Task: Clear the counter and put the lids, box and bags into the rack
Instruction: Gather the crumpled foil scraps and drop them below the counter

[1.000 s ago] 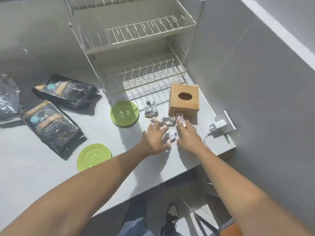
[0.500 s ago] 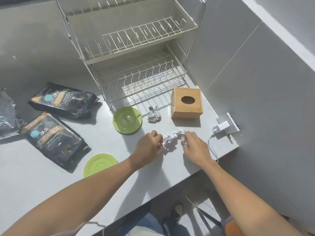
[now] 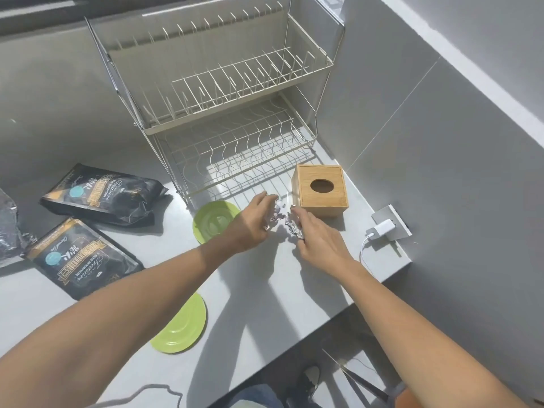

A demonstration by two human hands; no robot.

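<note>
A two-tier wire rack stands at the back of the grey counter, both tiers bare. A bamboo box with an oval hole sits in front of its right end. Two green lids lie on the counter, one beside my left hand, one nearer the front edge. Two black bags lie at the left. My left hand is closed around crumpled foil scraps. My right hand pinches another foil scrap just left of the box.
A silvery bag lies at the far left edge. A white charger is plugged into a socket at the counter's right end, its cable trailing over the counter. Grey tiled wall rises at right. The counter's front edge runs diagonally below my arms.
Both hands gathered the foil scraps together near the front, then moved back toward the box, to the scrap that lay near the lid. The camera came closer.
</note>
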